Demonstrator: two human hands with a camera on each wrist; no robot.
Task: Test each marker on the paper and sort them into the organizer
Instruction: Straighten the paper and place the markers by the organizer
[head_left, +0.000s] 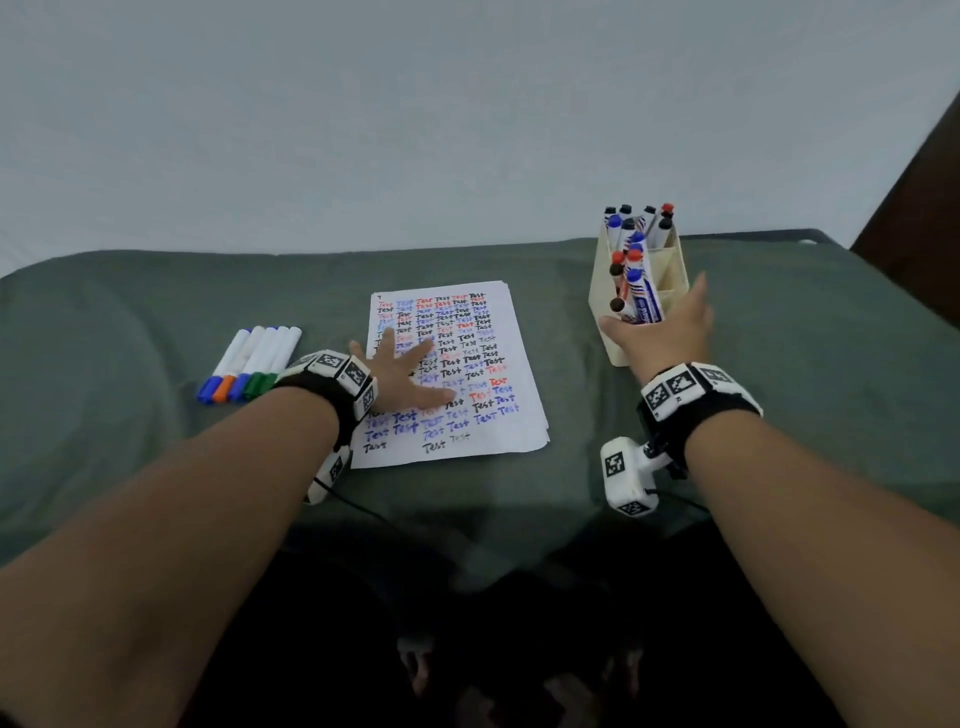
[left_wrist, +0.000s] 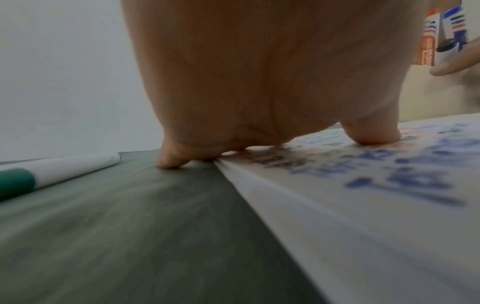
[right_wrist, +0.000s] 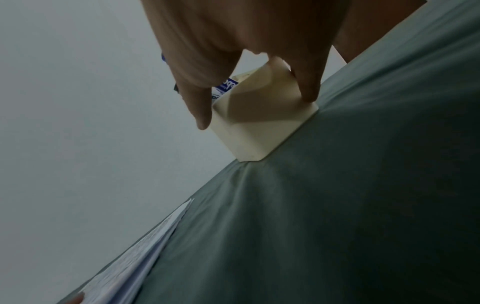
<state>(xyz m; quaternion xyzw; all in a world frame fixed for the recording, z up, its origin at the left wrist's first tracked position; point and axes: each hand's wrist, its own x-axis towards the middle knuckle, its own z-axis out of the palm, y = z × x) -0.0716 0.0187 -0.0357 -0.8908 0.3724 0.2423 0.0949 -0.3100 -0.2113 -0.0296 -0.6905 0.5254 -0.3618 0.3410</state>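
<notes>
The white paper (head_left: 498, 431), covered with rows of "Test" in black, blue and red, lies mid-table. My left hand (head_left: 405, 374) presses flat on it, fingers spread and straight; its palm (left_wrist: 246, 72) fills the left wrist view. Several loose white markers (head_left: 254, 364) with blue, orange and green caps lie left of the paper. The cream organizer (head_left: 670, 280) stands at the right, full of upright markers (head_left: 636, 244). My right hand (head_left: 670, 332) straddles its front end, thumb on the left, straight fingers (right_wrist: 309, 92) on the right wall. It holds no marker that I can see.
A green cloth (head_left: 156, 467) covers the table, and a pale wall rises behind its far edge. A green-capped marker (left_wrist: 52, 174) lies just left of my left hand. A dark wooden edge (head_left: 924, 208) stands at the far right.
</notes>
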